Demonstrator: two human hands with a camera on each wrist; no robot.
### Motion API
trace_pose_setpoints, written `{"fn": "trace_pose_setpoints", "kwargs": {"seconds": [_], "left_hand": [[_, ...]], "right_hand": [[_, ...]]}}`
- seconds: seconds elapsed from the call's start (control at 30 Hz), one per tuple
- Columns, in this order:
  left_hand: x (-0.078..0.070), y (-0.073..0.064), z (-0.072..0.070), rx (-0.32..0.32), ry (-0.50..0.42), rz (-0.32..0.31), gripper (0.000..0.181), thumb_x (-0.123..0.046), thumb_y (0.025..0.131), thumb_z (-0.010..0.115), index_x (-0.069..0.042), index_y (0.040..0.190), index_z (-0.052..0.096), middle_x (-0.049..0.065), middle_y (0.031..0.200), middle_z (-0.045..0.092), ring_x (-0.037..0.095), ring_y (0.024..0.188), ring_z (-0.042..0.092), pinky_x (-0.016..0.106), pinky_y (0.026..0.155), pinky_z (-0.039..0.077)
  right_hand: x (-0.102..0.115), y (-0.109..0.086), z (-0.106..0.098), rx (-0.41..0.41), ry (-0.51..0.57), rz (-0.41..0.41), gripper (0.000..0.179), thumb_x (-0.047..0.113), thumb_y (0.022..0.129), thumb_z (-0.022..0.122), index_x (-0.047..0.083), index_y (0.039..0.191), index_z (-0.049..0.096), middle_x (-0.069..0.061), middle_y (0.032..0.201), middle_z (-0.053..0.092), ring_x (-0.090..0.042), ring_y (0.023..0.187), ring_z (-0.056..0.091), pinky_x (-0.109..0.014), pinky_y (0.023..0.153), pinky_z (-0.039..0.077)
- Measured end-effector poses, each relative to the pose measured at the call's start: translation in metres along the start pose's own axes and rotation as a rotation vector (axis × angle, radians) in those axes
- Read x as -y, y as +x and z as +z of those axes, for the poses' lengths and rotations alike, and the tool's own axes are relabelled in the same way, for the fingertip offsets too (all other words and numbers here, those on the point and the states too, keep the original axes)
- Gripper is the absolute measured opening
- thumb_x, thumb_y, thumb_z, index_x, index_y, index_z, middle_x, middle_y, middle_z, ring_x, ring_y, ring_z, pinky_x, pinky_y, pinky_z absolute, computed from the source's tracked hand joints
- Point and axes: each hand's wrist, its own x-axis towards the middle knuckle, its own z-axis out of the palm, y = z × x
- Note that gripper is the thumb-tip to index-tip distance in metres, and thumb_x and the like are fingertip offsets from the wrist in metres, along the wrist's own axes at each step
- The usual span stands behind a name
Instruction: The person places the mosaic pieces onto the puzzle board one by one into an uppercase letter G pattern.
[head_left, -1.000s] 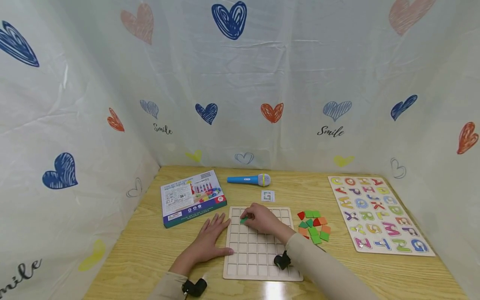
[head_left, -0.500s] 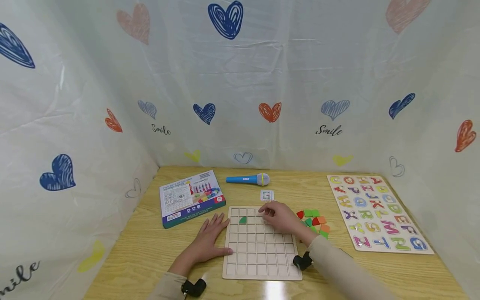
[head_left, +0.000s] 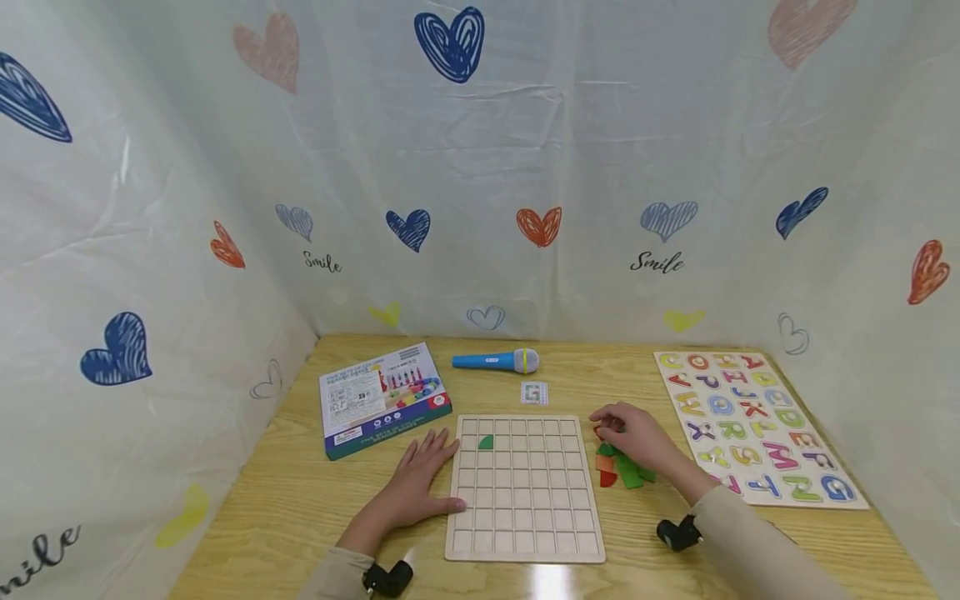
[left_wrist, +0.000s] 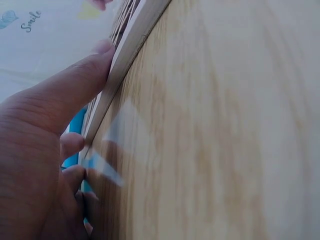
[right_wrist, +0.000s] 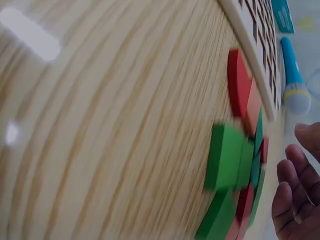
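Observation:
A square wooden grid board (head_left: 525,490) lies on the table. One dark green quarter-circle piece (head_left: 487,442) sits in a cell near its upper left. My left hand (head_left: 416,492) rests at the board's left edge with fingers spread; in the left wrist view its thumb (left_wrist: 82,80) touches the board's side. My right hand (head_left: 637,433) hovers over the loose pile of pieces right of the board, hiding part of it. Green pieces (right_wrist: 225,157), a red piece (right_wrist: 239,82) and orange ones show there. In the right wrist view the fingers are loosely bent, holding nothing visible.
A game box (head_left: 386,400) lies left of the board's far corner. A blue toy microphone (head_left: 487,361) and a small printed card (head_left: 535,392) are behind the board. An alphabet puzzle board (head_left: 750,433) lies at the right. A heart-printed curtain (head_left: 480,167) surrounds the table.
My right hand let go of the green quarter-circle piece on the grid and moved right, over the loose pieces. The left hand has stayed at the board's edge.

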Motion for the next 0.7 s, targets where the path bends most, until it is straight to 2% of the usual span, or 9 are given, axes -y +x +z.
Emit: {"fn": "trace_pose_setpoints", "kwargs": {"seconds": [0.13,0.3,0.5,0.7], "left_hand": [[0.0,-0.001,0.0,0.002,-0.008,-0.004,0.095,-0.06,0.086,0.072,-0.011,0.159,0.035,0.015,0.168,0.018,0.036,0.156,0.007,0.06,0.123,0.001],[0.001,0.0,0.001,0.004,-0.005,-0.001,0.095,-0.06,0.087,0.072,-0.011,0.159,0.035,0.015,0.168,0.018,0.036,0.156,0.007,0.06,0.123,0.001],[0.0,0.0,0.001,0.007,-0.001,-0.006,0.095,-0.061,0.086,0.072,-0.012,0.16,0.035,0.014,0.169,0.017,0.036,0.156,0.007,0.06,0.124,0.001],[-0.001,-0.001,0.0,0.0,-0.008,-0.003,0.095,-0.06,0.086,0.072,-0.012,0.16,0.035,0.014,0.169,0.018,0.036,0.156,0.007,0.059,0.124,0.002]], "right_hand": [[-0.015,-0.006,-0.008,-0.034,-0.056,0.047,0.025,0.007,0.095,0.069,0.005,0.12,0.071,-0.005,0.106,0.066,-0.014,0.081,0.054,-0.03,0.068,0.048],[-0.026,-0.008,-0.011,-0.039,-0.149,0.048,0.028,0.01,0.093,0.073,0.005,0.12,0.073,-0.012,0.114,0.066,-0.016,0.078,0.049,-0.033,0.068,0.042],[-0.029,-0.005,-0.013,-0.011,-0.207,0.037,0.018,0.011,0.093,0.073,0.008,0.11,0.076,-0.008,0.106,0.067,-0.019,0.083,0.055,-0.039,0.073,0.048],[-0.031,-0.001,-0.015,0.022,-0.175,0.041,0.011,0.007,0.093,0.072,0.009,0.104,0.072,0.0,0.09,0.06,-0.015,0.075,0.048,-0.035,0.068,0.045]]}}
